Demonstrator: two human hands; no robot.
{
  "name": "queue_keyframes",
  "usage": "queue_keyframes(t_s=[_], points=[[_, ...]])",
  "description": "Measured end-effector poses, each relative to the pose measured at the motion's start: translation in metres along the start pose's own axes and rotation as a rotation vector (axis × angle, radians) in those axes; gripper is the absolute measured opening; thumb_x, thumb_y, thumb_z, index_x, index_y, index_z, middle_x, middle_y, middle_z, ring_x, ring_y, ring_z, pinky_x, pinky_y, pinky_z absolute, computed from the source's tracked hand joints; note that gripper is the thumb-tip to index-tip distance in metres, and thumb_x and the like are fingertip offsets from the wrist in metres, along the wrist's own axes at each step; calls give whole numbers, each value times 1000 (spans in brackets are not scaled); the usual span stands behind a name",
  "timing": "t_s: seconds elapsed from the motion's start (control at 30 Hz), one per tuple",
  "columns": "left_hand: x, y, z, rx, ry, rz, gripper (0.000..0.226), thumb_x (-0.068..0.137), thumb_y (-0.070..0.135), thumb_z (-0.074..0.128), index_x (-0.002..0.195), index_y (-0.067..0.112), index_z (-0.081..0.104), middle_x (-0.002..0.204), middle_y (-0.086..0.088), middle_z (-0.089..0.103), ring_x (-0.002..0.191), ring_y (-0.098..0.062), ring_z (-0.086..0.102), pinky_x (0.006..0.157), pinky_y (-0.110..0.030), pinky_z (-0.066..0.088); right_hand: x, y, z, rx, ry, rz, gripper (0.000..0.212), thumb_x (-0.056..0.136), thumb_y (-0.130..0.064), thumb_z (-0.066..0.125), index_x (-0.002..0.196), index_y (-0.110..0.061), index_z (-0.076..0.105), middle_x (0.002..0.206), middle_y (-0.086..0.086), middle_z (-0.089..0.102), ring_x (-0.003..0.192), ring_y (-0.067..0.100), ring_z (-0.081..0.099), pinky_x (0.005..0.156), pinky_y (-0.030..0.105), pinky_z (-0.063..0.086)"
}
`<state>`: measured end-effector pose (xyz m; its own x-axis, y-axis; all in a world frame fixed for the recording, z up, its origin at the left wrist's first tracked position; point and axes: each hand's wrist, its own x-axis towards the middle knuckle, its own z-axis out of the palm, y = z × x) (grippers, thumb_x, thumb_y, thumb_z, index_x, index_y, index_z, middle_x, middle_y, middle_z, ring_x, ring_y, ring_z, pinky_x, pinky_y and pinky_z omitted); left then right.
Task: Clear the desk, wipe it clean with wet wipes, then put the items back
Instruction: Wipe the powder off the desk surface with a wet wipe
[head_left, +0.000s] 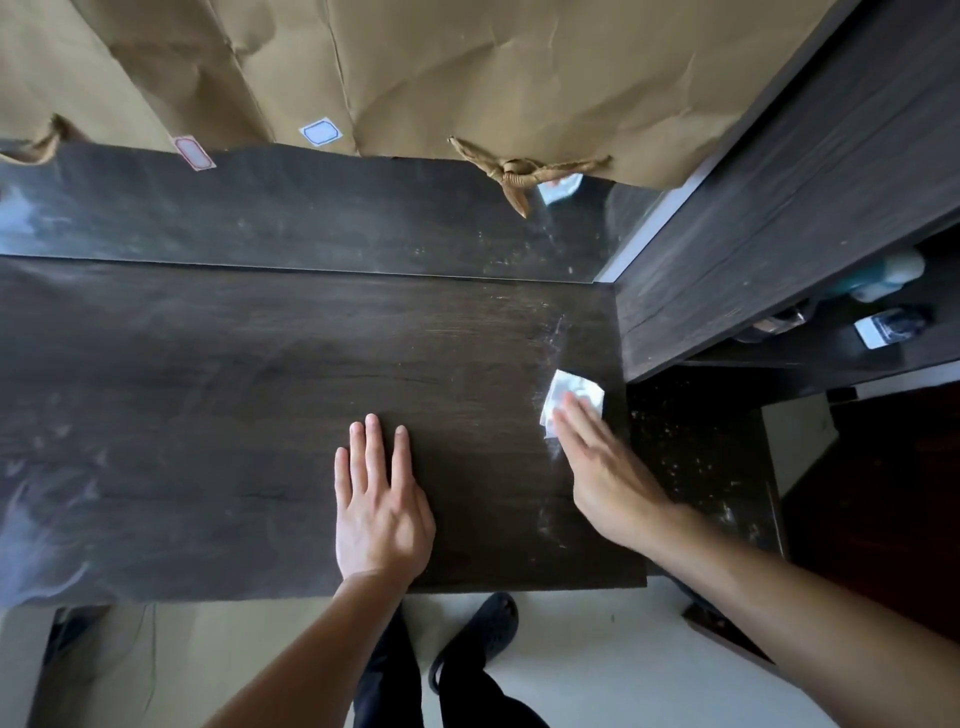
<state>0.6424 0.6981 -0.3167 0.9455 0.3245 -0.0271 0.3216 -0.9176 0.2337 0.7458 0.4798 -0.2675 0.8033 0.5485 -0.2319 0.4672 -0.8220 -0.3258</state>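
while flat on wipe (575, 383), right hand (602, 467) beside edge of desk (260, 395)

Desk (234, 415): dark wood top, streaked and smeared.
Left hand (382, 506): flat on the desk near its front edge, fingers straight.
Right hand (597, 467): straight fingers pressing the wet wipe (571, 395) at the desk's right edge.
Brown paper (467, 67): behind the desk.
Shelf unit (779, 249): right of the desk.

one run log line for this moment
stage: wiping | right hand: fingers flat, pressing wet wipe on desk near its right edge | left hand: flat on desk, mid-front
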Motion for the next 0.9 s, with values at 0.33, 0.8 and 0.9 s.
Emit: queue_keyframes(t_s=[0.33,0.8,0.9], points=[[1,-2,3,11,-12,16,56,86,19,36,140,3,42,152,-25,25,143,-38,17,116,-50,14,85,-38,1,83,-36,41,64,83,8,41,145,-2,27,158,11,13,146,24,8,114,38,26],[1,-3,2,-3,-17,22,56,85,16,39,140,3,43,152,-24,26,143,-38,19,115,-50,16,161,-92,1,119,0,-27,51,85,2,45,135,-5,43,150,12,27,139,27,24,108,32,28],[1,-4,3,-7,-21,26,56,86,15,43,140,3,42,152,-25,26,143,-38,18,115,-50,16,160,-67,-12,240,-42,-168,57,81,14,39,131,-9,52,151,7,34,140,22,29,110,35,30]])
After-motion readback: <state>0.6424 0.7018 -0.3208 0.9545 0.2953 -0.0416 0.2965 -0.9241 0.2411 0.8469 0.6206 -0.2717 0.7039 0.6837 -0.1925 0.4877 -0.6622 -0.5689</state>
